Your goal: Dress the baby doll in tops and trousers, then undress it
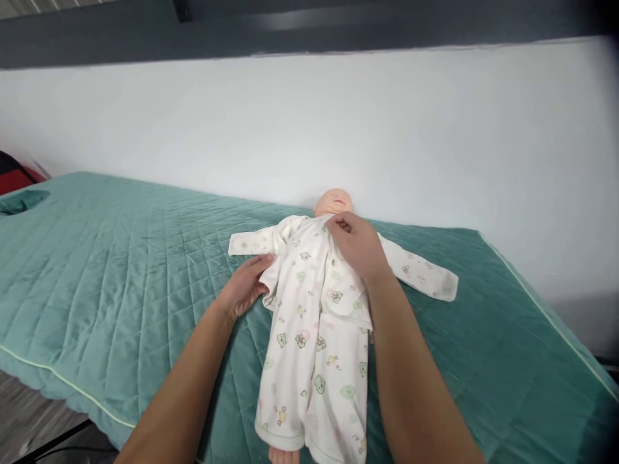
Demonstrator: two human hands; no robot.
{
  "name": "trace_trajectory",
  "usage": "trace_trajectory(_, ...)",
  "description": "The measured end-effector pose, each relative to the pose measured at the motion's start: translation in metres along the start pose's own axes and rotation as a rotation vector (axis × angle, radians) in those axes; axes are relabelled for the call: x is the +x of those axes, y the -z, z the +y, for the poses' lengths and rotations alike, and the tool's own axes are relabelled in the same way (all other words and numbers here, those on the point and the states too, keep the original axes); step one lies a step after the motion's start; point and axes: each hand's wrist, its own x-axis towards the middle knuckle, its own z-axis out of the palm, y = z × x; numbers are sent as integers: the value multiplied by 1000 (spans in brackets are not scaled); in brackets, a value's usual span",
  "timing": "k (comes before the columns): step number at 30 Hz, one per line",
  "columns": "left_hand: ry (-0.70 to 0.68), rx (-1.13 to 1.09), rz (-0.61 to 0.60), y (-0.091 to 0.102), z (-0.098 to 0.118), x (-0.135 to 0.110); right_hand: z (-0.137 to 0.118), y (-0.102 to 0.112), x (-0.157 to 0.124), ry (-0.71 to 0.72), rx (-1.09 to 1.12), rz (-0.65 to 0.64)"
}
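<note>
A baby doll [334,201] lies on its back on a green quilted bed [120,258], dressed in a white printed romper [314,322] with sleeves spread out. My right hand [355,245] rests on the doll's chest near the collar, fingers pinched on the romper's front edge. My left hand [246,283] holds the romper's side just under the doll's arm, fingers curled on the fabric. One bare doll foot [283,455] sticks out at the bottom.
A white wall [435,142] runs right behind the bed. A dark beam [309,26] crosses overhead. A red and black object [17,175] sits at the far left. The bed's near edge drops to a grey floor [29,419].
</note>
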Motion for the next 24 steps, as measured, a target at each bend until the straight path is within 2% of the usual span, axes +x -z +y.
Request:
trace_trajectory(4, 26, -74, -33, 6, 0, 2, -5, -13, -11, 142, -230, 54)
trace_trajectory(8, 27, -180, -89, 4, 3, 1, -17, -41, -41, 211, -537, 142)
trace_trajectory(12, -9, -242, -152, 0, 4, -4, -33, -58, -71, 292, -533, 57)
trace_trajectory(14, -33, -283, -134, 0, 4, -7, -40, -54, -76, 260, -438, -3)
trace_trajectory(16, -80, -344, -57, 2, 4, -8, -41, -42, -73, 215, -287, -19)
trace_trajectory(20, -286, -449, 150, -3, 15, -8, -21, -13, -51, 131, -111, 111)
trace_trajectory(22, -368, -422, 164, -14, 24, -10, -6, -5, -40, 69, -99, 165)
trace_trajectory(24, -441, -280, 117, -30, 33, -16, 7, -1, -33, -5, -85, 180)
